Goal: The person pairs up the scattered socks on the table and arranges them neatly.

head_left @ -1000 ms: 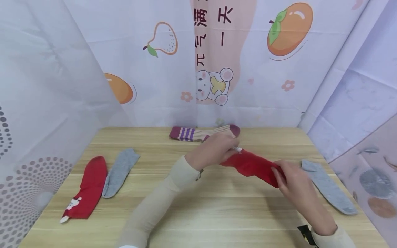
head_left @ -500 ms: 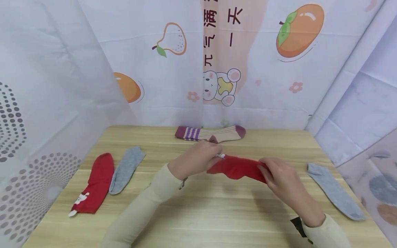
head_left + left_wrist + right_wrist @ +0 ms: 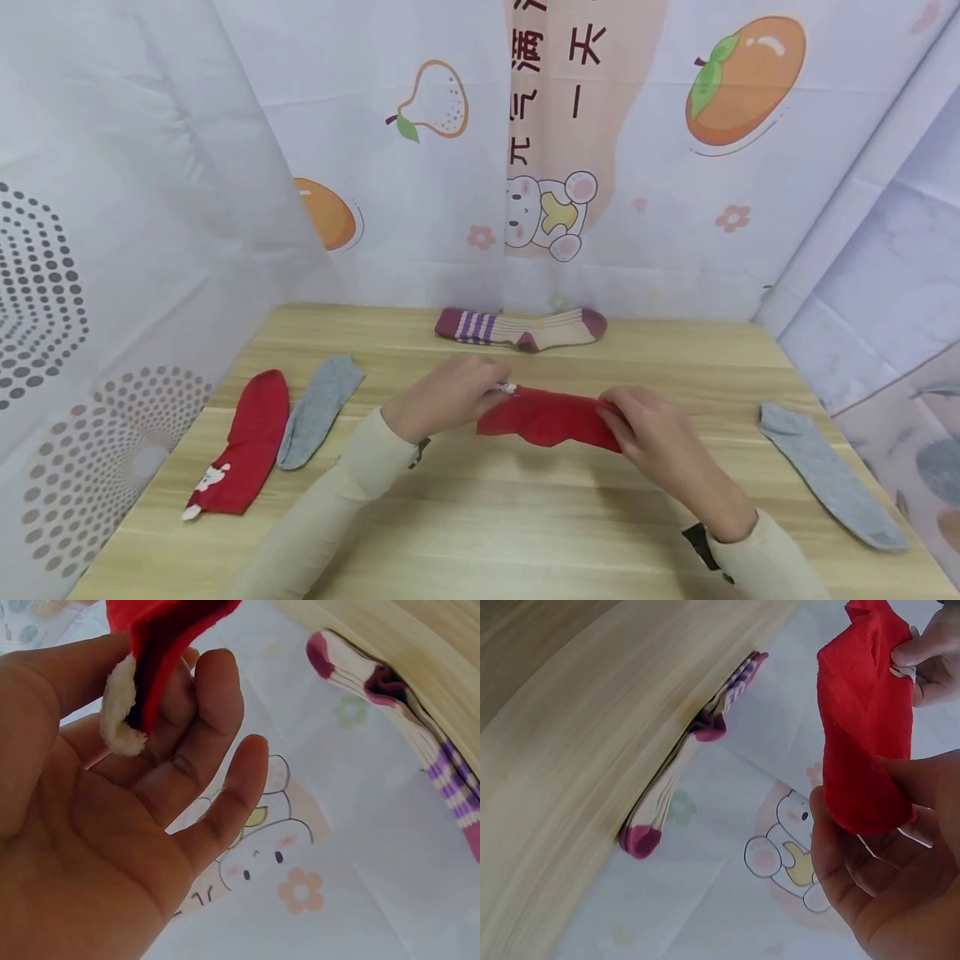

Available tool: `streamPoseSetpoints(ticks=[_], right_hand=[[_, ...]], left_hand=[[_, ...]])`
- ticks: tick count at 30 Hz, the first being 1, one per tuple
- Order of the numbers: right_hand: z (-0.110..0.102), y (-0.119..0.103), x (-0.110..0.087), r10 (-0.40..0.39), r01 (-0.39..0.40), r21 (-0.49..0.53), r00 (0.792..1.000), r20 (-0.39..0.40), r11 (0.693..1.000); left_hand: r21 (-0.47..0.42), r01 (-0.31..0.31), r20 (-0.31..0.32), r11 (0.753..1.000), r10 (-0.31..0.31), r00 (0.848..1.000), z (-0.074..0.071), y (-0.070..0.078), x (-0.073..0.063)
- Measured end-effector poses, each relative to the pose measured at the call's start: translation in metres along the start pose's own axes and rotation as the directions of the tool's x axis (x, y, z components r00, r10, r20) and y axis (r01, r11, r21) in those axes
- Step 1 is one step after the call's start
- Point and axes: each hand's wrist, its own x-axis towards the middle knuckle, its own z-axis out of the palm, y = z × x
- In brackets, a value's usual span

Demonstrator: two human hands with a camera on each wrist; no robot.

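A red sock [image 3: 551, 415] is stretched sideways above the middle of the table, held at both ends. My left hand [image 3: 450, 395] pinches its cuff end, where a white fluffy patch shows in the left wrist view beside the sock's opening [image 3: 176, 645]. At the toe end, my right hand [image 3: 667, 442] pinches the cloth between thumb and fingers, as the right wrist view also shows on the red fabric [image 3: 866, 727]. Behind the hands lies a cream sock [image 3: 521, 328] with purple stripes and maroon toe and heel.
Another red sock [image 3: 251, 442] with a white animal figure lies on the left of the wooden table [image 3: 480, 525]. Touching or close beside it is a grey sock [image 3: 321, 410]. A second grey sock [image 3: 832, 477] lies near the right edge. A printed white curtain [image 3: 420, 208] hangs behind.
Both hands have moved left and a little toward the person with the red sock, uncovering the striped sock behind. The whole head view has shifted slightly. The grip at both ends stays.
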Motion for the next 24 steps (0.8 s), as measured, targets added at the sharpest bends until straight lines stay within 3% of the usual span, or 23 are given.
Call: streamPoseSetpoints(ticks=[9,17,20,24], right_hand=[[0.017,-0.006,0.010,0.026,-0.027,0.019,0.997,0.069,0.999],[0.031,0.003,0.009,0.038,-0.042,0.038,0.993,0.114,0.998],[0.039,0.007,0.007,0.077,-0.085,0.032,0.978,0.195,0.996],[0.048,0.011,0.003,0.137,-0.159,0.036,0.928,0.345,0.987]], left_hand=[[-0.001,0.093,0.071,0.996,-0.093,0.993,0.004,-0.020,-0.007],[0.065,0.065,0.103,0.996,-0.071,0.992,0.030,-0.032,-0.001],[0.081,0.081,0.131,0.993,-0.092,0.987,0.044,-0.036,0.001],[0.109,0.108,0.153,0.988,-0.124,0.980,0.060,-0.043,0.003]])
